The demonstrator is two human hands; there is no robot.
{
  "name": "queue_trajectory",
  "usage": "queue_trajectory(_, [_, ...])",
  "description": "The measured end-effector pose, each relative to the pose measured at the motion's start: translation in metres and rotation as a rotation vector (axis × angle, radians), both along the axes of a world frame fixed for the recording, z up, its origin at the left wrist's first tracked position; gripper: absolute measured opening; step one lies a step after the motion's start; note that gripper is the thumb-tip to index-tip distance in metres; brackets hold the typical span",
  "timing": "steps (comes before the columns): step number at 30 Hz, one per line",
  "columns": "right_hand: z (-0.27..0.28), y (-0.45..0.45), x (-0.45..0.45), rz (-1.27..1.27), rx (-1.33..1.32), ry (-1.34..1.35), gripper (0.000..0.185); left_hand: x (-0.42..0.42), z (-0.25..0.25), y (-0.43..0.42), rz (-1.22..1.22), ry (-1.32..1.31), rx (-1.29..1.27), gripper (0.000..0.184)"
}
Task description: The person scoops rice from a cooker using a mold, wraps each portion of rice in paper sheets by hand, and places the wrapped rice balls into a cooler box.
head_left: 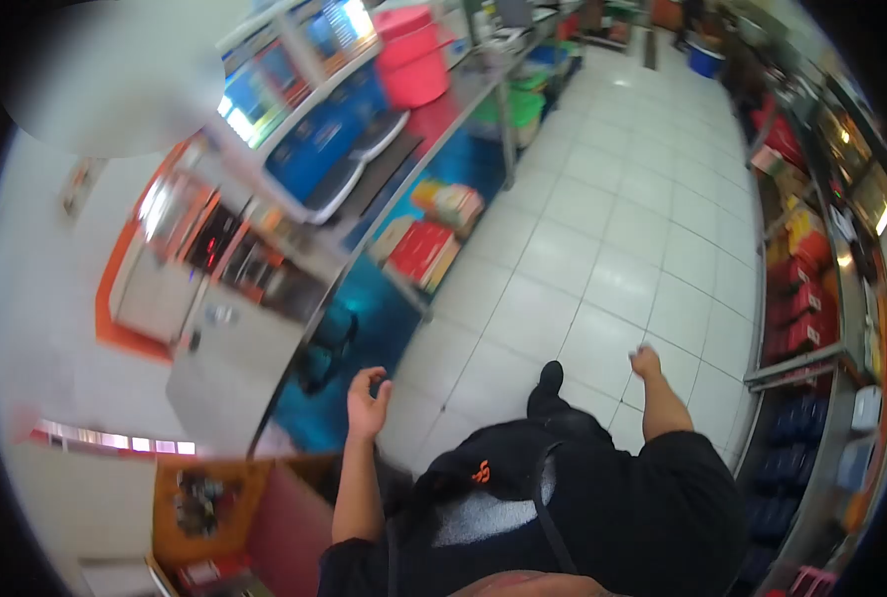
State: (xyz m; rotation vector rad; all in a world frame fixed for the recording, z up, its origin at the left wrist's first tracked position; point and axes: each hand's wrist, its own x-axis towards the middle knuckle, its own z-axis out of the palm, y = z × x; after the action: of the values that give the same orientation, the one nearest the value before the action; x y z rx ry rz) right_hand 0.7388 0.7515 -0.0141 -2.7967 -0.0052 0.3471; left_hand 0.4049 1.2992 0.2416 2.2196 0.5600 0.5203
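My left hand (368,402) is raised at the lower middle of the head view, its fingers apart and slightly curled, with nothing in it. It is nearest to the dark edge of the counter (234,368) on the left. My right hand (645,361) hangs over the white tiled floor (602,249), its fingers curled in; whether it holds anything is too small to tell. A black apron (483,458) with an orange mark covers my front, and one black shoe (551,380) shows on the tiles.
On the left stand a pink bucket (410,60), a blue panel (329,129) and boxes (423,254) on a low shelf. Shelves with red packages (806,298) line the right side. A blue bucket (704,60) stands at the far end.
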Motion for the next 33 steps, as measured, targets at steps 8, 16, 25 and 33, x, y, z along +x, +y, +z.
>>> queue_trajectory(8, [-0.053, -0.132, -0.095, 0.0, 0.225, 0.698, 0.035, 0.304, -0.032, -0.134, -1.306, 0.225, -0.943, 0.044])
queue_trajectory(16, [-0.031, -0.106, 0.214, -0.036, 0.034, 0.318, 0.045, 0.505, -0.053, -0.146, -1.198, 0.818, -0.904, 0.045])
queue_trajectory(25, [0.034, -0.065, 0.502, -0.367, 0.284, 0.232, 0.053, 0.781, -0.204, -0.08, -1.412, 0.578, -0.434, 0.047])
queue_trajectory(33, [-0.056, -0.079, 0.503, -0.516, 0.036, 0.71, 0.056, 1.091, -0.093, -0.205, -1.374, 1.004, -0.294, 0.065])
